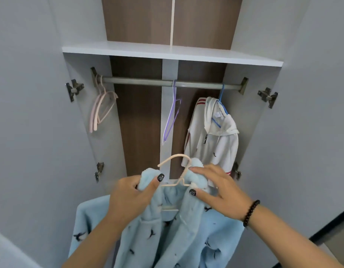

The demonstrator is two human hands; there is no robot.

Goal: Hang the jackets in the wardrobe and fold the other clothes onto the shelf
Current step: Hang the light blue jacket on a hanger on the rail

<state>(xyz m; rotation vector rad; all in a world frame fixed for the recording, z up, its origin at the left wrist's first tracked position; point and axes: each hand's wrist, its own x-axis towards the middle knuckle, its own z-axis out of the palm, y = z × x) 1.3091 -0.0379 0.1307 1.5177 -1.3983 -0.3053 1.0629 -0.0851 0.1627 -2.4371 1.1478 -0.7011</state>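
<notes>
A fluffy light-blue jacket [167,235] with small dark bird prints hangs in front of me on a cream hanger [179,171], whose hook sticks up above the collar. My left hand [134,196] grips the left side of the collar. My right hand [215,186] pinches the right side of the collar, thumb in front. Both hands are below the wardrobe rail [167,83]. A white hooded jacket [213,136] with red stripes hangs on a blue hanger [222,101] at the rail's right end.
An empty purple hanger [172,117] hangs mid-rail and pink hangers [101,109] hang at the left end. A white shelf [171,53] runs above the rail. The wardrobe doors [32,113] stand open on both sides.
</notes>
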